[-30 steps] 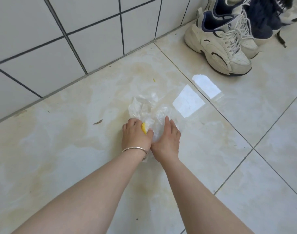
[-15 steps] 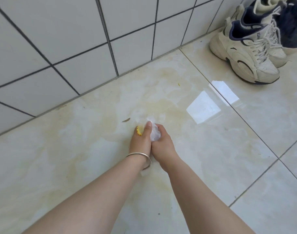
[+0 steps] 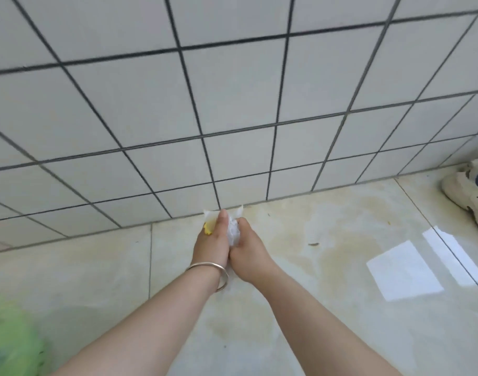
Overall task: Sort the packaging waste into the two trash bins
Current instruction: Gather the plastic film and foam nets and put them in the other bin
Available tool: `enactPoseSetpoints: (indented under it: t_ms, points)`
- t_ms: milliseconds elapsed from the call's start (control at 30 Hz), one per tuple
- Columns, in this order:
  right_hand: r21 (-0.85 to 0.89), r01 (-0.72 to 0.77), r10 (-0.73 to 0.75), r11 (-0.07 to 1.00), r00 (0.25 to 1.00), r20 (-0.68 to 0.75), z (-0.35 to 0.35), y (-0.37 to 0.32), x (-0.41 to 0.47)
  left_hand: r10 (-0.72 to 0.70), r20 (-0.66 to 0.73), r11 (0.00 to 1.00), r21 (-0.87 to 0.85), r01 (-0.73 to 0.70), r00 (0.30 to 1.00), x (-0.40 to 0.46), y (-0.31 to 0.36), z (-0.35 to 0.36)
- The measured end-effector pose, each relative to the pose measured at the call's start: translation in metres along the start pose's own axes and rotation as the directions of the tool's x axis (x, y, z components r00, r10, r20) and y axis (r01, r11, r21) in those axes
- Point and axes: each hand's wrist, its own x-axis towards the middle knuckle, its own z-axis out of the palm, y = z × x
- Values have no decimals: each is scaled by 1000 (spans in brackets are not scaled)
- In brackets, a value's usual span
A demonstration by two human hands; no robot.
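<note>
Up off the floor comes the crumpled plastic wrapper (image 3: 233, 232), light, soft and slippery, now bunched between left hand (image 3: 210, 240) and right hand (image 3: 248, 248), both clenched around it at twelve o'clock, best squeezed whole so nothing slips free.

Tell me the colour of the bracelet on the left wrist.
Silver, a plain metal bangle, seen in the head view.

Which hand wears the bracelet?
The left hand, the one with the silver bracelet at its wrist; the right hand beside it has a bare wrist.
</note>
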Motion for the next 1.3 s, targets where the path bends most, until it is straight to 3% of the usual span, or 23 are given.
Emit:
enactPoseSetpoints:
  t_ms: [467, 667, 800, 1033, 1133, 1233, 1300]
  points:
    - [-293, 264, -203, 919, 954, 223, 231, -139, -114, 109, -246, 975, -160, -151, 963, -103, 16, -281]
    - [-253, 350, -263, 902, 910, 321, 317, -160, -161, 144, -359, 958, -184, -222, 922, -148, 0, -376]
    - [-153, 316, -236, 936, 889, 391, 350, -165, -180, 206, -330, 950, -157, -269, 921, -174, -18, -416]
    - [-136, 357, -269, 924, 862, 429, 389, -172, -174, 222, -297, 949, -151, -275, 929, -173, -23, -458]
    - [-190, 387, -284, 902, 865, 413, 401, -173, -162, 176, -321, 933, -247, -261, 931, -160, -28, -465]
    - [-228, 411, -315, 883, 877, 362, 424, -167, -143, 123, -273, 853, -462, -243, 954, -144, -34, -476]
    - [-256, 439, -356, 861, 881, 311, 440, -155, -129, 126, -293, 866, -433, -249, 948, -132, -41, -483]
